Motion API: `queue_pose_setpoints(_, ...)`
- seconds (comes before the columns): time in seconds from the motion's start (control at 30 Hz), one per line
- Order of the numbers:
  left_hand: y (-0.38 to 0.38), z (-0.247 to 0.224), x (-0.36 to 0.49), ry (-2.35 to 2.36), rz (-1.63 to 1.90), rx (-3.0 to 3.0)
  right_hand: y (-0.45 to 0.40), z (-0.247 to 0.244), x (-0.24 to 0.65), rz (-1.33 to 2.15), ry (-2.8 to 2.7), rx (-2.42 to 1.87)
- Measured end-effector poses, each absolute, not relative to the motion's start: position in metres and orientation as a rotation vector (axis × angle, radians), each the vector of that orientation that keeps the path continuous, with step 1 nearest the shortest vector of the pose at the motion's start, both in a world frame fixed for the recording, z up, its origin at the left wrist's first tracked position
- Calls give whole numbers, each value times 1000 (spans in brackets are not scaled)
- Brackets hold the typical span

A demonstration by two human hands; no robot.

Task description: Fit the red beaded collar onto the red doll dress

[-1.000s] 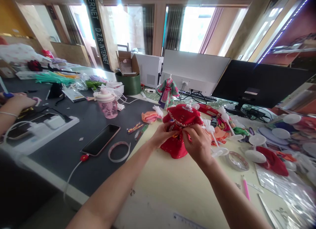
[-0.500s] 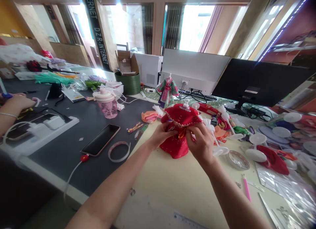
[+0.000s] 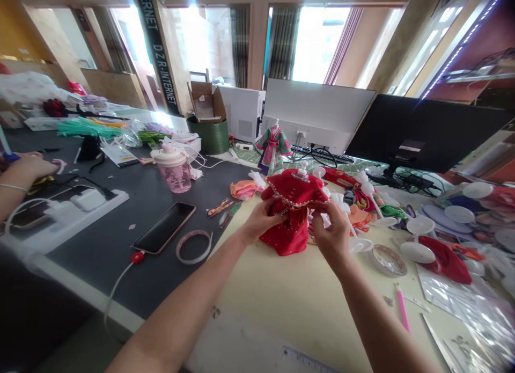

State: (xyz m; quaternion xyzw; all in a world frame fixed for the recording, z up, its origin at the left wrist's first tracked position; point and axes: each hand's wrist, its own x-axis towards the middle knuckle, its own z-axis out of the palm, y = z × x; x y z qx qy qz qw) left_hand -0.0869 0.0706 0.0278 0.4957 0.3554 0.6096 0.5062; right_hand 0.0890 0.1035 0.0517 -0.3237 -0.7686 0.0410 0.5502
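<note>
A small red doll dress [image 3: 286, 234] with a beaded cape stands upright on a white doll-sized stand, whose neck [image 3: 304, 168] shows at the top. My left hand [image 3: 260, 221] is closed on the dress's left side at the waist, with its fingertips partly under the cape. On the other side my right hand [image 3: 333, 226] pinches the dress's edge beneath the cape; its fingertips are partly hidden. Behind it stands another doll dress [image 3: 275, 146], green and pink, on its own stand.
White stands and cloth pieces crowd the right, near a tape roll [image 3: 387, 260] and a pink pen [image 3: 401, 307]. Leftward lie a phone [image 3: 164, 228], a tape ring [image 3: 194, 248] and a pink cup [image 3: 175, 169]. Another person's hand [image 3: 28, 168] is at far left. Monitors [image 3: 426, 137] stand behind.
My right hand has moved right, from the front of the waist to the dress's right side. The orange-yellow bit at the waist no longer shows. My left hand stays nearly in place.
</note>
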Motion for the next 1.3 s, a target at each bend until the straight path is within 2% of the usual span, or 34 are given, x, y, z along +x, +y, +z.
queue_pose_setpoints(0.2, 61, 37, -96, 776, 1503, 1415, 101, 51, 91, 395, -1789, -791)
queue_pose_setpoints(0.43, 58, 34, -94, 1177, 1875, 1552, 110, 45, 91, 867, -1662, -847)
queue_pose_setpoints(0.67, 54, 40, -77, 1398, 1958, 1880, 110, 46, 85, 844, -1667, -813)
queue_pose_setpoints(0.83, 57, 37, -78, 1401, 1997, 1812, 109, 47, 82, 790, -1667, -833)
queue_pose_setpoints(1.3, 63, 32, -89, 1346, 1885, 1516, 115, 43, 80, 904, -1588, -837)
